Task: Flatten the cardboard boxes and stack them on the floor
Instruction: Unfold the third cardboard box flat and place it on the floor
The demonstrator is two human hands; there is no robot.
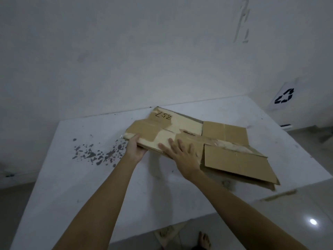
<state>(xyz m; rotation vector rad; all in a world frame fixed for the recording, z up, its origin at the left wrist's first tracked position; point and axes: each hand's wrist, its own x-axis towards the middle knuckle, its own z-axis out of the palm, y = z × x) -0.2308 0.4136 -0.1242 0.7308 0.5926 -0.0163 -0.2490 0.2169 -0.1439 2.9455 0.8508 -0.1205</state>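
The flattened cardboard box (196, 141) lies on the white table (72, 186), toward its far right part, with its near right flaps reaching the table's right edge and seeming to overhang it. Torn tape patches and a handwritten number mark its top face. The left hand (135, 150) grips the box's near left corner, thumb on top and fingers curled under the edge. The right hand (182, 156) lies flat on the middle with its fingers spread, pressing down and grasping nothing. Dark specks (97, 154) dot the table beside the left hand. On the floor below, a cardboard piece (168, 231) lies by a bare foot (204, 239). The risk, I judge: lifted by one corner, the loose flaps may swing open or snag on the table's edge, and the sheet could slip sideways to the floor instead of onto the stack.
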